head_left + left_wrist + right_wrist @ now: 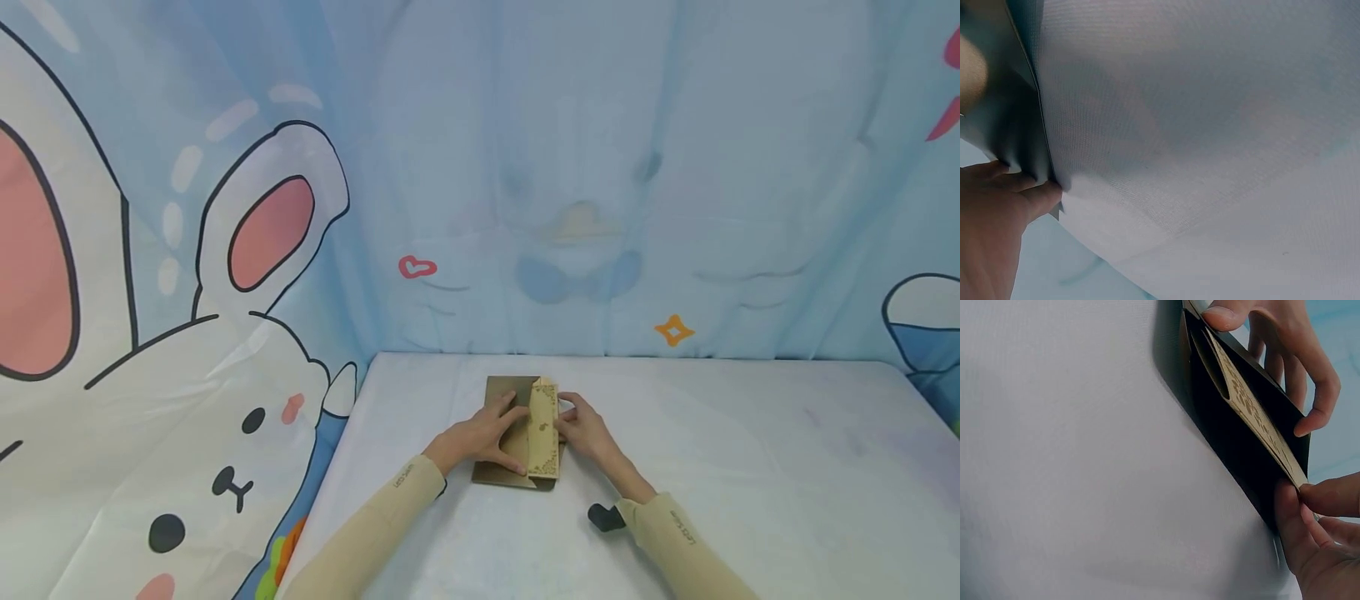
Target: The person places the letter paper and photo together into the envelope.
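A folded brown cardboard box (pixel 513 386), partly flattened, stands on the white table, with a lighter strip (pixel 544 446) of dark ornamental print along its right side. My left hand (pixel 480 435) is spread over the box's plain left panel, with thumb and fingers apart against the strip's left side. At the right edge, my right hand (pixel 588 429) pinches the box between thumb and fingers. In the right wrist view the printed strip (pixel 1254 409) stands up as a hollow fold between dark panels. The left wrist view shows left fingers (pixel 1041 197) against a dark panel (pixel 1019 119).
White cloth covers the table (pixel 750 467). Behind it hangs a light blue curtain (pixel 600 125) with printed shapes, and a large cartoon rabbit (pixel 247 467) fills the left side. A small black device (pixel 605 517) sits by the right sleeve (pixel 678 533).
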A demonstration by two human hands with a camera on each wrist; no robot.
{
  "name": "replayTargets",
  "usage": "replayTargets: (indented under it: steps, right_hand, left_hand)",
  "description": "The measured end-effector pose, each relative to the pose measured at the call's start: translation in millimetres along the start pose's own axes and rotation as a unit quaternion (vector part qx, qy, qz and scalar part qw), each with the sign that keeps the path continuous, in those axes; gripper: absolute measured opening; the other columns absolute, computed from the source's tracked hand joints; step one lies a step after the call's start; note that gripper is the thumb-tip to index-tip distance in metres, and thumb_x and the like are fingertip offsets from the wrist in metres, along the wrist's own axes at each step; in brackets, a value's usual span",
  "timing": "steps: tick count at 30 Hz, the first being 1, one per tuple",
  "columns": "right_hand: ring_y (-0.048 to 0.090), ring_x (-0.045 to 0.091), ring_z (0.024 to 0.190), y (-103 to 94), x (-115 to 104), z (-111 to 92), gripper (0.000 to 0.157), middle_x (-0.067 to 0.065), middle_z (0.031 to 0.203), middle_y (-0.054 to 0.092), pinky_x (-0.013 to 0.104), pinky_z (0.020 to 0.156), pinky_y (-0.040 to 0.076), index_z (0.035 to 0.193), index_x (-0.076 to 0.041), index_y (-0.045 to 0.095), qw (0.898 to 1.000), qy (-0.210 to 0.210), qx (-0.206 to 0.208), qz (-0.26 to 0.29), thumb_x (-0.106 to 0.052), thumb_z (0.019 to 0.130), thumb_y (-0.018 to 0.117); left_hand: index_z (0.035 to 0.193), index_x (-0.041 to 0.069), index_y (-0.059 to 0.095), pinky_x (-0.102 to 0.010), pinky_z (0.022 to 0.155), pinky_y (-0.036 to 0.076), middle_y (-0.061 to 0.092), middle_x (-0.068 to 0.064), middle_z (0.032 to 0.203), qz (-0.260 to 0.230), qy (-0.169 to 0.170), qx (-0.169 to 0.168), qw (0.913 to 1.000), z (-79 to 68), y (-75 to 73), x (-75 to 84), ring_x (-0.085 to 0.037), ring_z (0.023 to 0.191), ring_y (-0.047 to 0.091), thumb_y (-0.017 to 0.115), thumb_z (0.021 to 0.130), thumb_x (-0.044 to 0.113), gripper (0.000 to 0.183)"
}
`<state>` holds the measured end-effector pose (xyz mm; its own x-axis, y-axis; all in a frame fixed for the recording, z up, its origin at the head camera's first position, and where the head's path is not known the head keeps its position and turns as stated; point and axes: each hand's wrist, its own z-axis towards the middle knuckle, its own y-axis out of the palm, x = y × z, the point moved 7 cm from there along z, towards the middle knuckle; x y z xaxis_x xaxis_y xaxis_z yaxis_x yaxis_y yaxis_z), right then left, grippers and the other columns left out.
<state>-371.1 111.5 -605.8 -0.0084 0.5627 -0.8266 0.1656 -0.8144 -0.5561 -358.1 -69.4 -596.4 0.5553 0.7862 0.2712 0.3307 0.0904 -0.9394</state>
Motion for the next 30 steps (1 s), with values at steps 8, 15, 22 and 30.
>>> replayTargets:
  steps: [8,15,22,30]
  right_hand:
    - [0.069,0.024,0.084,6.8,-7.4,-0.3,0.053,0.020,0.101,0.070,0.034,0.073,0.056,0.144,0.005,0.043,1.000,-0.014,0.009,0.016,-0.003,0.095,0.062]
    - [0.069,0.016,0.074,14.9,-10.9,2.2,0.056,0.017,0.097,0.070,0.027,0.065,0.055,0.147,0.003,0.039,1.000,-0.002,0.007,0.017,-0.005,0.096,0.062]
    - [0.067,0.013,0.067,21.0,-13.1,6.0,0.055,0.016,0.095,0.072,0.028,0.061,0.055,0.146,0.002,0.040,1.000,-0.002,0.009,0.001,-0.006,0.096,0.062]
    - [0.069,0.015,0.069,26.0,-22.5,5.5,0.049,0.017,0.096,0.072,0.028,0.062,0.057,0.142,0.004,0.044,1.000,-0.004,0.005,-0.005,-0.004,0.097,0.061]
  left_hand:
    - [0.157,0.032,0.023,-0.053,0.117,0.036,0.008,-0.016,0.169,0.001,0.003,0.002,1.0000,1.2,0.0,-0.6,-0.042,0.153,0.020,0.071,0.079,0.070,0.099]
    - [0.157,0.032,0.022,-0.053,0.118,0.035,0.008,-0.016,0.169,0.003,0.004,0.004,1.0000,2.5,1.1,-1.9,-0.042,0.153,0.020,0.070,0.079,0.071,0.100]
    - [0.158,0.031,0.022,-0.051,0.119,0.034,0.008,-0.016,0.169,0.005,0.005,0.003,1.0000,-0.2,-0.6,-0.2,-0.042,0.153,0.020,0.070,0.079,0.070,0.100]
    - [0.157,0.029,0.024,-0.052,0.119,0.034,0.009,-0.017,0.169,0.003,0.011,0.010,0.9999,0.2,-1.1,0.9,-0.042,0.153,0.020,0.072,0.079,0.068,0.100]
